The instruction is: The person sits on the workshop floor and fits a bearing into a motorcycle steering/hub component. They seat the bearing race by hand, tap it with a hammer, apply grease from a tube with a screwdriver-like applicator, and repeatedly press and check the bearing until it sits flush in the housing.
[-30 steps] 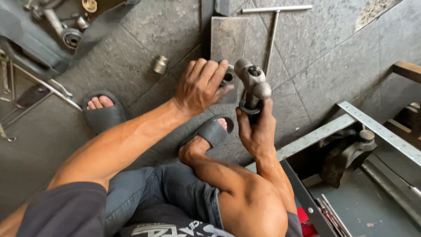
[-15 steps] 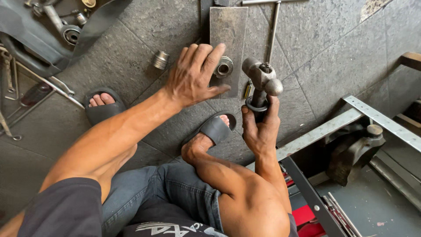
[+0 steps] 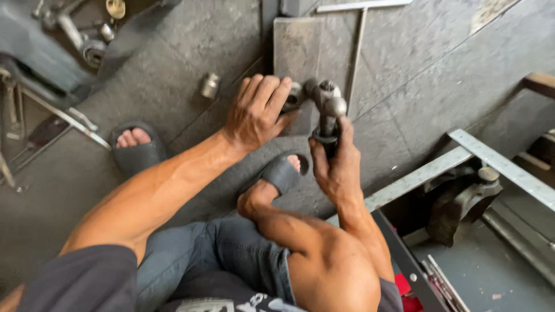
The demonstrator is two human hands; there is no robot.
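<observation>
Below the head camera, on a grey tiled floor (image 3: pixel 439 75), a dark forked metal joint part (image 3: pixel 327 112) is held upright in the right hand (image 3: pixel 335 167), whose fingers are wrapped tightly round its lower shaft. Its upper end, a rounded yoke, is seen just above a flat steel plate (image 3: pixel 295 40) lying on the floor. The left hand (image 3: pixel 254 112) is spread flat with the palm down, its fingertips resting on a small round metal bearing cup (image 3: pixel 293 97) just beside the yoke; nothing is clasped by it. A small metal socket (image 3: pixel 210 85) stands apart on the tiles to the left, with open floor around it. A long T-handle wrench (image 3: pixel 358 34) lies across the plate's right edge, its crossbar close to the top of the frame. Bare tiles are left free to the right of the hands, up to the angle-iron edge of a low metal frame (image 3: pixel 462 147). Two sandalled feet (image 3: pixel 136 147) are placed below the hands.

Much of the bearing cup is covered by the left fingers, so its shape is hard to make out. The joint part's lower end is hidden inside the right fist. Machine parts at the upper left are cut off and blurred.
</observation>
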